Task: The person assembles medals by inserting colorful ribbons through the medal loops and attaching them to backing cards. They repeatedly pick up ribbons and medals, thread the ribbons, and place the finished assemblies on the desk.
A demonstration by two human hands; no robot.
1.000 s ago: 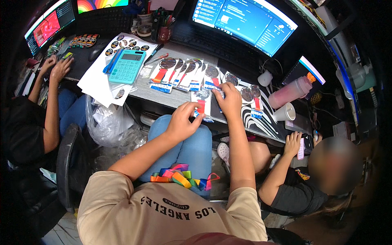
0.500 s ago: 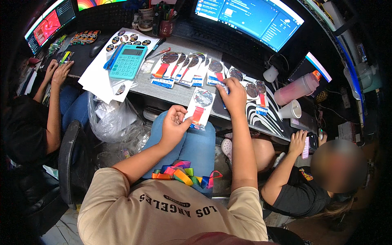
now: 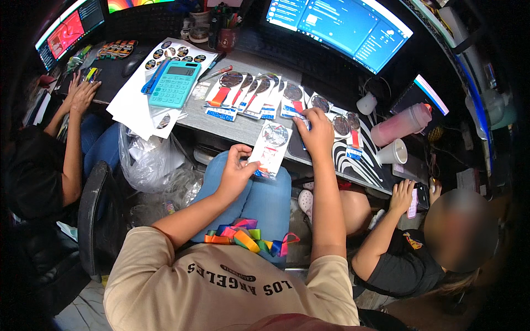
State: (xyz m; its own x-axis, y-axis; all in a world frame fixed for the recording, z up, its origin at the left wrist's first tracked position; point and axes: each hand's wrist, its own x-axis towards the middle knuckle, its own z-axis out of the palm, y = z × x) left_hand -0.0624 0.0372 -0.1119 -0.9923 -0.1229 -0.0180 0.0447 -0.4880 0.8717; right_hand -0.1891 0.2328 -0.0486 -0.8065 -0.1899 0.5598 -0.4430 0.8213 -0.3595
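My left hand (image 3: 236, 168) grips the lower edge of a clear-bagged round medal with a red ribbon (image 3: 270, 148), held above my blue-jeaned lap. My right hand (image 3: 316, 132) rests palm down on the grey desk (image 3: 243, 128), fingers on another bagged medal at the end of a row of several bagged medals (image 3: 259, 95). Coloured ribbons (image 3: 245, 237) lie bunched against my beige shirt.
A turquoise calculator (image 3: 175, 84) sits on white sticker sheets (image 3: 132, 105). Monitors (image 3: 337, 30) line the back. A pink bottle (image 3: 398, 124) and white cup (image 3: 393, 151) stand right. One person sits left with hands on the desk (image 3: 83, 94); another crouches right holding a phone (image 3: 413, 203). A plastic bag (image 3: 149, 160) hangs below.
My left hand has carried the bagged medal down off the desk toward my lap. My right hand has slid forward along the row of medals.
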